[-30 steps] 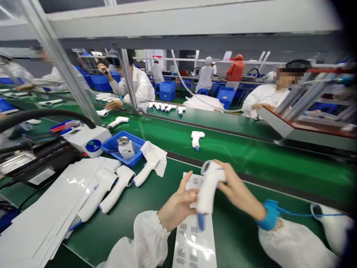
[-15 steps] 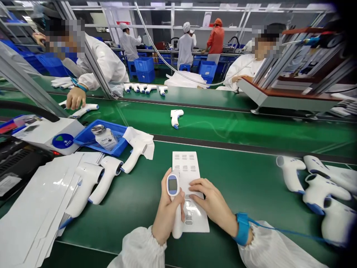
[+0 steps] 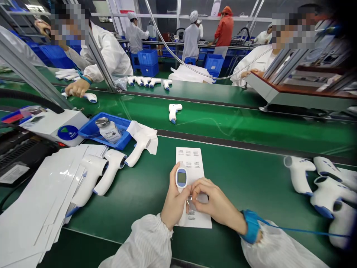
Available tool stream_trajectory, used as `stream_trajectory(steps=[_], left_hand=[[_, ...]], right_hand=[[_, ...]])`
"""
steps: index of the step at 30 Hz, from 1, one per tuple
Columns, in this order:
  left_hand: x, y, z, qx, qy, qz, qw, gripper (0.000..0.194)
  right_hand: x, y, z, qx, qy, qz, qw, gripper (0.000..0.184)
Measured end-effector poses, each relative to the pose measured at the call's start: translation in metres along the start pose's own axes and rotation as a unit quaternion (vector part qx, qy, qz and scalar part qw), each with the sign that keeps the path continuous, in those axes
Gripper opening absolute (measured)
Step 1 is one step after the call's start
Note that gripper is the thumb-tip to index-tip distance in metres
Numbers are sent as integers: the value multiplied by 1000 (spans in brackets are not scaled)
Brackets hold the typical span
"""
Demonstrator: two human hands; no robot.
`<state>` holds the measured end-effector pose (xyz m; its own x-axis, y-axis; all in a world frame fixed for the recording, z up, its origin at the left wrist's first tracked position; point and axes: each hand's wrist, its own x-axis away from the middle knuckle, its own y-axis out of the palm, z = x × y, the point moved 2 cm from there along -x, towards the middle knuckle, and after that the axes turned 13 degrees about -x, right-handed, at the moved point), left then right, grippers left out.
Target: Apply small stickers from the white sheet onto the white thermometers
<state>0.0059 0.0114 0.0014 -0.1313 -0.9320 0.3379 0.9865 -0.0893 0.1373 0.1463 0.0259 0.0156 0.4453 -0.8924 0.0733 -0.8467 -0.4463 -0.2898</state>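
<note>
My left hand [image 3: 175,201] is wrapped round the handle of a white infrared thermometer [image 3: 182,178], its small grey screen with a blue surround facing up. Beneath it lies a white sheet of labels [image 3: 199,219] printed with small blocks of text. My right hand [image 3: 210,195], a blue wrist strap below it, is closed in a pinch over the sheet, close to the left fingers. At those fingertips shows a small shiny clear label [image 3: 189,201], partly hidden by the fingers.
Several white thermometers lie left [image 3: 110,173] and right [image 3: 299,173]. A blue tray [image 3: 86,130] holds a metal-capped bottle [image 3: 108,130], beside stacked white sheets [image 3: 36,201]. One thermometer [image 3: 174,111] lies on the green belt [image 3: 237,123]. A co-worker's hand [image 3: 78,88] grips another across the belt.
My right hand has gone from loosely spread fingers on the label sheet to a pinch beside my left hand. The co-worker's hand at left has taken hold of a thermometer. The view has shifted slightly.
</note>
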Motion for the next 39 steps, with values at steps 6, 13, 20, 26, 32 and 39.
stream_trajectory(steps=[6,13,20,26,32,39], left_hand=[[1,-2,3,-2,14,-2,1000,67],[1,-8,-3,3,-10,19,1000,72],[2,-6,1,0,-16,23,1000,68],[6,-13,9,-136,-38,33,989,67],[13,-14,13,-195,-79,22,977,70],[15,-13,9,-136,-68,20,988,67]], right_hand=[[2,-19,-24,-30,36,-13,999,13],[-2,-7,16,120,35,52,991,17],[0,2,27,96,20,77,992,17],[-2,6,28,117,11,94,989,16],[-1,7,29,110,15,86,990,15],[0,4,32,76,11,104,992,21]])
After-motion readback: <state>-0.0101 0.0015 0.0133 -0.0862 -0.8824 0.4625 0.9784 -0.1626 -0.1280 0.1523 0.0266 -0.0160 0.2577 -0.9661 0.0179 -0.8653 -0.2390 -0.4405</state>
